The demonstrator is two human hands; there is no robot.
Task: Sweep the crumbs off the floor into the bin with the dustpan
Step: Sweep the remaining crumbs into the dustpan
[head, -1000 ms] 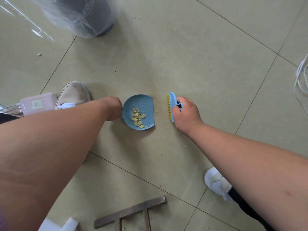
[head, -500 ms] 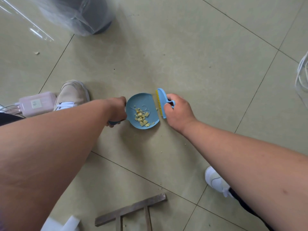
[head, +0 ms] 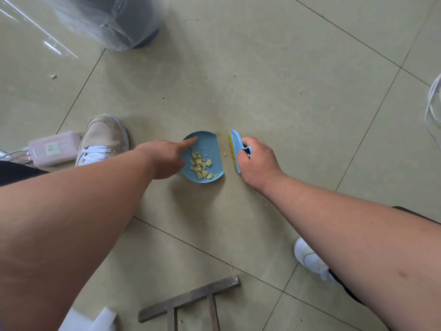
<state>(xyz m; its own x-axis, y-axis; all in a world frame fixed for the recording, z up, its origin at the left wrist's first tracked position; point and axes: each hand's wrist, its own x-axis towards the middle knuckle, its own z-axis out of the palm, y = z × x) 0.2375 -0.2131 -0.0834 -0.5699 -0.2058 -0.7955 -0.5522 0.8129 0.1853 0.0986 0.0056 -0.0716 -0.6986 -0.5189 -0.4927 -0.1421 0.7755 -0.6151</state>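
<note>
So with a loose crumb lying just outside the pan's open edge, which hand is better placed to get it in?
The right hand. It grips the small blue brush with yellow bristles, bristles facing the stray crumb beside the round blue plastic dustpan. The left hand rests on the pan, steadying it.

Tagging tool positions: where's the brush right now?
Head view, centre: the brush is in the right hand, just right of the dustpan, bristles facing it.
</note>
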